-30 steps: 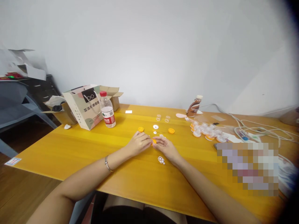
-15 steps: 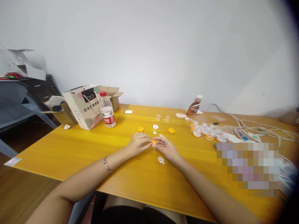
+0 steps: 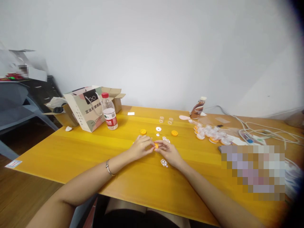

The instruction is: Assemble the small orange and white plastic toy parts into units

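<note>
My left hand (image 3: 140, 147) and my right hand (image 3: 169, 152) meet over the yellow table (image 3: 71, 148), fingers pinched together on a small orange plastic piece (image 3: 156, 145) between them. A white wheel-shaped part (image 3: 163, 163) lies by my right wrist. Just beyond my hands are two small white gears (image 3: 165, 139), an orange disc (image 3: 143, 131), a white disc (image 3: 158, 129) and another orange disc (image 3: 174, 133). A thin bracelet (image 3: 108, 167) circles my left wrist.
A water bottle (image 3: 109, 111), a paper bag (image 3: 85, 108) and a cardboard box (image 3: 114, 96) stand at the back left. Two clear cups (image 3: 165, 120), a brown bottle (image 3: 197, 108), a cluster of orange-and-white parts (image 3: 210, 133) and cables (image 3: 261, 133) lie to the right.
My hands have stayed together on the orange piece, with only slight finger shifts. Nothing else on the table has moved.
</note>
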`<move>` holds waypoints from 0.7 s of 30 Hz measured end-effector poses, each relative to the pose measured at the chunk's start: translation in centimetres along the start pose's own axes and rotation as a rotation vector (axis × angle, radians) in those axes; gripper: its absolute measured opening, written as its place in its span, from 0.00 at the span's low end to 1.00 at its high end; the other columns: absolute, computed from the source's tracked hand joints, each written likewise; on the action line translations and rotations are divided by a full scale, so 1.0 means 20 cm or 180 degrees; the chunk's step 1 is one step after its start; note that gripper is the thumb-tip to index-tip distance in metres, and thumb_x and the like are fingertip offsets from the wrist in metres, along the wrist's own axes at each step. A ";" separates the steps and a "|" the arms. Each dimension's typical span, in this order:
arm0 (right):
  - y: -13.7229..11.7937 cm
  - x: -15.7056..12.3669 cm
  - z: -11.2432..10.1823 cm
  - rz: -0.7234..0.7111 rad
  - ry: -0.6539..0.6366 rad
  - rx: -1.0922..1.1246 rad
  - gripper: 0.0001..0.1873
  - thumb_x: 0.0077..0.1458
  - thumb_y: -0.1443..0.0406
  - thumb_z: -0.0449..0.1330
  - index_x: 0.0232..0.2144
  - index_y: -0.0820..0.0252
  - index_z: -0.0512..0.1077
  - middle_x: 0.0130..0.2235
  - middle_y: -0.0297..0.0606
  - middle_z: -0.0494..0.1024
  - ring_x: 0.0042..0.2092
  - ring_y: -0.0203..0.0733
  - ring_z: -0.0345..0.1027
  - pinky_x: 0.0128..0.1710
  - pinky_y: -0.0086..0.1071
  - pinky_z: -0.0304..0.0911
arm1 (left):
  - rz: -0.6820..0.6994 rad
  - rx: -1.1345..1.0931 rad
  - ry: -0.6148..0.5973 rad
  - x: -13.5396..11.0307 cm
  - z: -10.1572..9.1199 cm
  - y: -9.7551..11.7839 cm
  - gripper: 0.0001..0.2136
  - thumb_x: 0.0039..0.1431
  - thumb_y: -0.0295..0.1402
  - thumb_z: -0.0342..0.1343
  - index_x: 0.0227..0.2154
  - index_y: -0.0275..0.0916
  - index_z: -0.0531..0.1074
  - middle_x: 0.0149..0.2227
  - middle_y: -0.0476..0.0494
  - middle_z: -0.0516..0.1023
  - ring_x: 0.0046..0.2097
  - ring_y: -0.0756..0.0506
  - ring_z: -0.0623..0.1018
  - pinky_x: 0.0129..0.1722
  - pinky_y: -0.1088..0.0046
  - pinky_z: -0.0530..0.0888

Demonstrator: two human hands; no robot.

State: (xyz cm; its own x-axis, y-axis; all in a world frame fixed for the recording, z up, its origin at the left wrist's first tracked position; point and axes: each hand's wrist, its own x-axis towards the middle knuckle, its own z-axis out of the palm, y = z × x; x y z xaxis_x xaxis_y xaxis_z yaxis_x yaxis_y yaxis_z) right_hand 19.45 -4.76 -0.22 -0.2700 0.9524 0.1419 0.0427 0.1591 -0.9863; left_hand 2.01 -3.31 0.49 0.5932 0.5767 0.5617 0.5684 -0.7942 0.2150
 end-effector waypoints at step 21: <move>0.00 0.02 -0.08 0.0385 0.0376 0.0682 0.18 0.35 0.61 0.64 0.33 0.58 0.70 0.29 0.33 0.74 0.33 0.35 0.68 0.42 0.35 0.61 | -0.0129 -0.0876 0.0071 0.03 -0.17 -0.14 0.10 0.56 0.34 0.47 0.35 0.37 0.70 0.35 0.42 0.72 0.39 0.49 0.70 0.41 0.72 0.65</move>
State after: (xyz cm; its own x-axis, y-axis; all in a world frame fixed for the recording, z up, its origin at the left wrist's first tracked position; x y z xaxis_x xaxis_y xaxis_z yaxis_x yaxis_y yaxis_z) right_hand 20.92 -3.87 -0.06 -0.1605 0.9869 0.0183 -0.1402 -0.0044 -0.9901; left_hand -1.16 -1.48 3.04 0.5587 0.6071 0.5651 0.4135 -0.7945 0.4448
